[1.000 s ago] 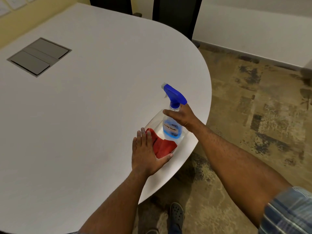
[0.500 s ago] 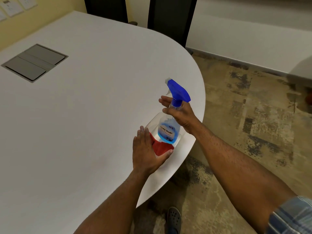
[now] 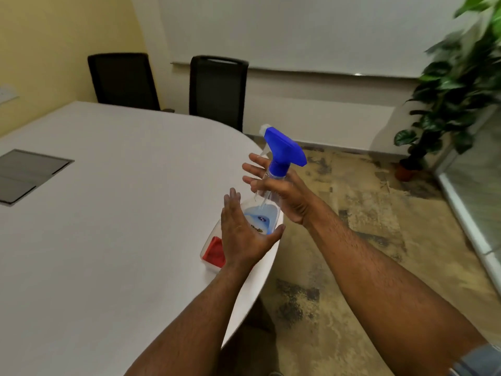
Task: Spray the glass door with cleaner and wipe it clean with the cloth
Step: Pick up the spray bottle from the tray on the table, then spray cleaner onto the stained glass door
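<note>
Clear plastic spray bottle with a blue trigger head point(image 3: 273, 183), about a third full of blue cleaner and so probably light, hangs over the white table point(image 3: 108, 213) edge, its neck gripped by the right hand point(image 3: 282, 196). Left hand point(image 3: 244, 234), fingers straight, covers the soft red cloth point(image 3: 214, 252) lying in a clear tray; pinch a fold.

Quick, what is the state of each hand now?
Left hand: open, fingers straight, holding nothing.
Right hand: holds the spray bottle by its neck.
</note>
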Action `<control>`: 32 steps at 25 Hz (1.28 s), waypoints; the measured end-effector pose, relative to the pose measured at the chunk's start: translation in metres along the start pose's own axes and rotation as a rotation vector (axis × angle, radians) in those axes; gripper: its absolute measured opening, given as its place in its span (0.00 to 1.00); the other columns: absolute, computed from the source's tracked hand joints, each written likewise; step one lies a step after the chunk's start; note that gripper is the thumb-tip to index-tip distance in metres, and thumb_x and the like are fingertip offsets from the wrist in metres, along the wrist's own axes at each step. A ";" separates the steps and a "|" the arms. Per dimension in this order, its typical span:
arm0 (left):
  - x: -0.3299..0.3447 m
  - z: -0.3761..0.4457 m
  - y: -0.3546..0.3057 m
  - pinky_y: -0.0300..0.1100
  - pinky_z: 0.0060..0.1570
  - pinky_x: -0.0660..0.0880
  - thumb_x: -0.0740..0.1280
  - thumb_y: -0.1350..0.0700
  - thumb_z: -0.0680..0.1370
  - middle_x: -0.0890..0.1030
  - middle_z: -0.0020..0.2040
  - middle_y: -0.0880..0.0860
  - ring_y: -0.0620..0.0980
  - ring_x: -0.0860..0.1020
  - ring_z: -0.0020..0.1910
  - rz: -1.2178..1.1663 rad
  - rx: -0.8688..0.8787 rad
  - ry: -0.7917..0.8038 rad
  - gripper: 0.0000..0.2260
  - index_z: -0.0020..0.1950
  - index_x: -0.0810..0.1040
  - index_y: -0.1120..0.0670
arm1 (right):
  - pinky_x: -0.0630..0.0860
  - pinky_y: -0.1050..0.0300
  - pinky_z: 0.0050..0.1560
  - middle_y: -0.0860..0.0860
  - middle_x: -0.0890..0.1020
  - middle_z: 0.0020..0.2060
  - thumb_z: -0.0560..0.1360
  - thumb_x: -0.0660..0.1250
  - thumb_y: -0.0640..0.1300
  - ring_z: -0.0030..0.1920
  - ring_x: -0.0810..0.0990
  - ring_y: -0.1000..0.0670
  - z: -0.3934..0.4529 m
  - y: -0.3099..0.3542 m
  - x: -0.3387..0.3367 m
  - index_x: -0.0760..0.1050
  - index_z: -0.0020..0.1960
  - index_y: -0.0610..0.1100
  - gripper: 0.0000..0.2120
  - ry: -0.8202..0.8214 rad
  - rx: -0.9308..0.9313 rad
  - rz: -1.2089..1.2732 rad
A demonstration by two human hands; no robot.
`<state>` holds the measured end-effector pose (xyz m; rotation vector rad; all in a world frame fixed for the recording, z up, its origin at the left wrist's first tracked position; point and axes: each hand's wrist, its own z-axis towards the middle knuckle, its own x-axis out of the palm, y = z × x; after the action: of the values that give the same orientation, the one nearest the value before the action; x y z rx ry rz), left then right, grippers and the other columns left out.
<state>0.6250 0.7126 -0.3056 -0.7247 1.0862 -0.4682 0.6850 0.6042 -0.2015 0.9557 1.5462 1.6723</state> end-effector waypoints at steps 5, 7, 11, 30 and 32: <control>-0.005 -0.055 -0.041 0.42 0.74 0.56 0.73 0.30 0.64 0.49 0.82 0.52 0.49 0.61 0.77 -0.139 0.229 0.030 0.58 0.81 0.44 0.54 | 0.76 0.51 0.64 0.45 0.75 0.69 0.67 0.68 0.35 0.65 0.78 0.46 -0.093 0.033 0.004 0.64 0.74 0.42 0.36 -0.129 -0.095 -0.069; 0.002 -0.079 -0.058 0.45 0.77 0.50 0.72 0.30 0.65 0.47 0.82 0.52 0.49 0.51 0.80 -0.149 0.319 0.072 0.56 0.80 0.49 0.56 | 0.74 0.53 0.67 0.46 0.75 0.69 0.66 0.67 0.34 0.68 0.75 0.49 -0.135 0.039 0.003 0.64 0.74 0.43 0.36 -0.194 -0.133 -0.051; 0.019 -0.135 -0.105 0.48 0.78 0.49 0.73 0.33 0.65 0.49 0.82 0.53 0.48 0.48 0.80 -0.268 0.458 0.177 0.56 0.81 0.46 0.57 | 0.74 0.52 0.65 0.45 0.74 0.70 0.67 0.67 0.33 0.68 0.75 0.48 -0.219 0.052 -0.015 0.65 0.73 0.41 0.35 -0.368 -0.194 -0.049; 0.109 -0.574 -0.396 0.55 0.76 0.56 0.71 0.31 0.64 0.52 0.81 0.54 0.50 0.50 0.80 -0.550 0.946 0.889 0.58 0.81 0.48 0.59 | 0.80 0.52 0.48 0.44 0.84 0.54 0.71 0.70 0.37 0.42 0.83 0.43 -0.779 0.099 -0.078 0.72 0.59 0.44 0.17 -1.339 -0.347 -0.198; 0.117 -0.631 -0.424 0.53 0.77 0.54 0.71 0.30 0.64 0.47 0.81 0.52 0.47 0.45 0.80 -0.551 1.012 0.966 0.58 0.81 0.45 0.58 | 0.79 0.53 0.46 0.44 0.84 0.53 0.72 0.69 0.37 0.39 0.82 0.44 -0.843 0.103 -0.076 0.73 0.57 0.45 0.15 -1.440 -0.350 -0.219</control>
<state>0.0963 0.1565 -0.2431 0.1953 1.2911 -1.8033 0.0035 0.0968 -0.1337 1.2563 0.3318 0.6338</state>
